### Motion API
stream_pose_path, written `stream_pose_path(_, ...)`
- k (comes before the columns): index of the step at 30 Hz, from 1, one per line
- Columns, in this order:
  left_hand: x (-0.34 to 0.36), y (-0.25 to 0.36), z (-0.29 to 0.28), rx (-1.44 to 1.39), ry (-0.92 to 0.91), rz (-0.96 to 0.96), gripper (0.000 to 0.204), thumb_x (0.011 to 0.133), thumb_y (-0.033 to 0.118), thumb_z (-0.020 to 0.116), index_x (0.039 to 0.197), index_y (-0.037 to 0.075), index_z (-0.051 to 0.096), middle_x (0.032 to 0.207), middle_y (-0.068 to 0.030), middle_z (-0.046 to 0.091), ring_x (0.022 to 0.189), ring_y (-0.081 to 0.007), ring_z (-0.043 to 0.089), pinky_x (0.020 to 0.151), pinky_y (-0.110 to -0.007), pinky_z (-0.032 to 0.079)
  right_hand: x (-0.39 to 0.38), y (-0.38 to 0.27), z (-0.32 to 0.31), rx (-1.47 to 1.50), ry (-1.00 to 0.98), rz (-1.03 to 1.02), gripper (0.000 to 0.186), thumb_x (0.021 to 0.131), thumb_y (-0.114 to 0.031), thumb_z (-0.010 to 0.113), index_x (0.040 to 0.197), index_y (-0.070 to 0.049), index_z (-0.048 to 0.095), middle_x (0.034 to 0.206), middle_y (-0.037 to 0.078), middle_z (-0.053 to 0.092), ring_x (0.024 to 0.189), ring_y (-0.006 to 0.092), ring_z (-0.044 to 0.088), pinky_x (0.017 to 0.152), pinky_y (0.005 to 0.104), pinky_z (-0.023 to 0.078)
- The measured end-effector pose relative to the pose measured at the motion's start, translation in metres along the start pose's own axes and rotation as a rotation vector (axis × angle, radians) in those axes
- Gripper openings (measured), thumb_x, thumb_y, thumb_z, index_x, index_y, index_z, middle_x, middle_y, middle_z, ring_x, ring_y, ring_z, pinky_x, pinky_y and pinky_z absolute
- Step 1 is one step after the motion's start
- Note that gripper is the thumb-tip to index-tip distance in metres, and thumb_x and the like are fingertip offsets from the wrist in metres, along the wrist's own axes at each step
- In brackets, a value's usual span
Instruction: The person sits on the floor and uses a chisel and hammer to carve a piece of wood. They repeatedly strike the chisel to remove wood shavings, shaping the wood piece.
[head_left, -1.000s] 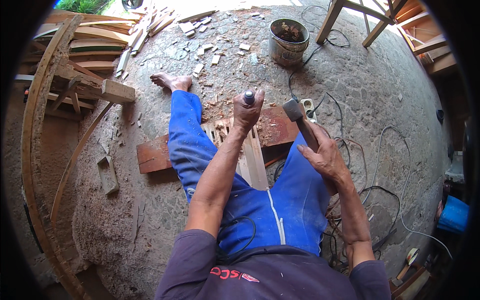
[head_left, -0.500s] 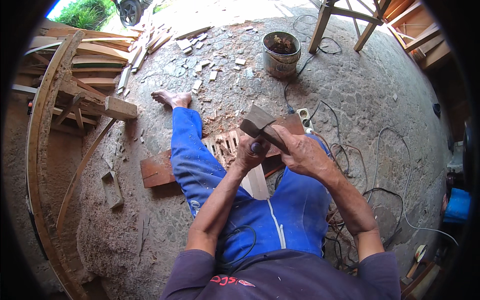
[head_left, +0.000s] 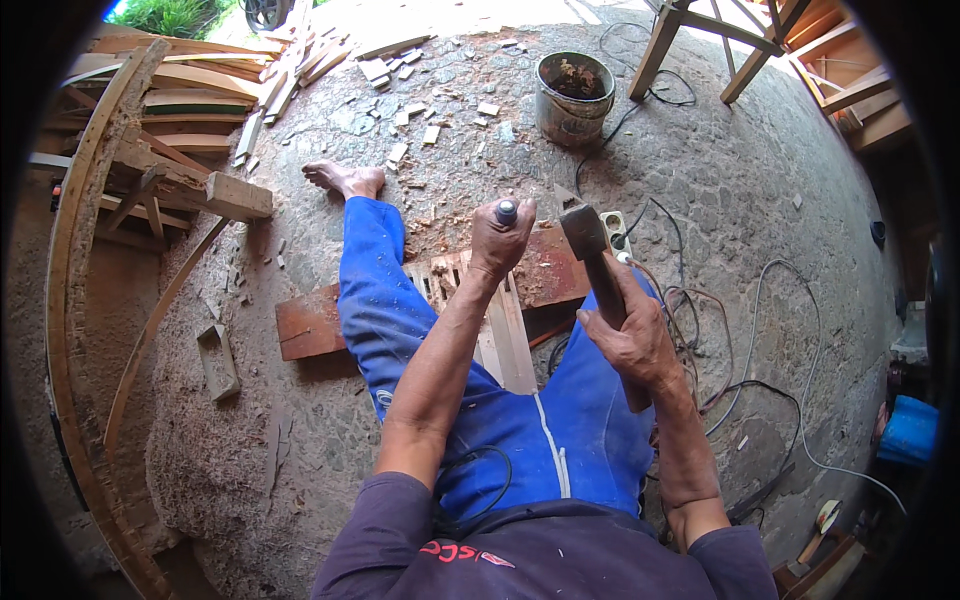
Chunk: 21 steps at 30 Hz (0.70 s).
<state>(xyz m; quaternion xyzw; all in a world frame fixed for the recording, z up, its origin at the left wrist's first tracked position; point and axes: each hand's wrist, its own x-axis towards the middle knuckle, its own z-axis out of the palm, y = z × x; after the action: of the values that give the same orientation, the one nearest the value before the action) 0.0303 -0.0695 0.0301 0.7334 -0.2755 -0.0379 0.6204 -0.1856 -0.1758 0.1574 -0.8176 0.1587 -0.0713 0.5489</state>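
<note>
Standing upright on the pale carved wood strip (head_left: 505, 335), the chisel (head_left: 506, 211) is held by its blue-capped handle in the closed grip of the left hand (head_left: 497, 243). A wooden mallet (head_left: 592, 255) is gripped by the right hand (head_left: 632, 340), raised just beside the chisel. For a clean cut, the chisel should be kept steady and struck squarely. A reddish board (head_left: 310, 325) lies beneath on the stone floor (head_left: 760, 200).

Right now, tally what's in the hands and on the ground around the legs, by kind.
Chisels in the left hand: 1
Mallets in the right hand: 1
Pale wooden slats between the legs: 1
Reddish boards under the slat: 1
Buckets: 1
Power strips: 1
Total: 6
</note>
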Motion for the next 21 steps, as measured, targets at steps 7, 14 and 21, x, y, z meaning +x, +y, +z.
stream_pose_path(7, -0.022, -0.004, -0.002, -0.050, 0.021, 0.057, 0.037, 0.094, 0.017, 0.071, 0.065, 0.005, 0.051, 0.054, -0.0003, 0.043, 0.054, -0.0073, 0.039, 0.048, -0.033, 0.037, 0.023, -0.066, -0.017, -0.141, 0.172, -0.455, 0.066, 0.089, -0.003, 0.070, 0.150, -0.006, 0.044, 0.102, 0.015, 0.072, 0.081, 0.0208, 0.071, 0.075, 0.0362, 0.057)
stream_pose_path(14, -0.058, -0.003, 0.005, -0.152, 0.010, 0.231, 0.009, 0.087, 0.010, 0.069, 0.094, 0.005, 0.071, 0.086, -0.0144, 0.072, 0.080, -0.0316, 0.071, 0.069, -0.039, 0.055, 0.037, 0.002, -0.001, -0.700, -0.219, -0.231, 0.065, 0.090, -0.008, 0.062, 0.150, -0.011, 0.039, 0.098, 0.026, 0.070, 0.085, 0.0456, 0.071, 0.073, 0.0535, 0.057)
stream_pose_path(21, -0.037, 0.062, -0.023, -0.105, 0.116, 0.043, 0.027, 0.095, 0.019, 0.074, 0.080, 0.006, 0.057, 0.064, 0.0008, 0.052, 0.060, -0.0083, 0.050, 0.053, -0.030, 0.043, -0.011, 0.050, -0.006, -0.397, 0.051, 0.002, 0.066, 0.090, -0.008, 0.067, 0.151, -0.010, 0.043, 0.108, 0.027, 0.072, 0.102, 0.0442, 0.071, 0.086, 0.0477, 0.057)
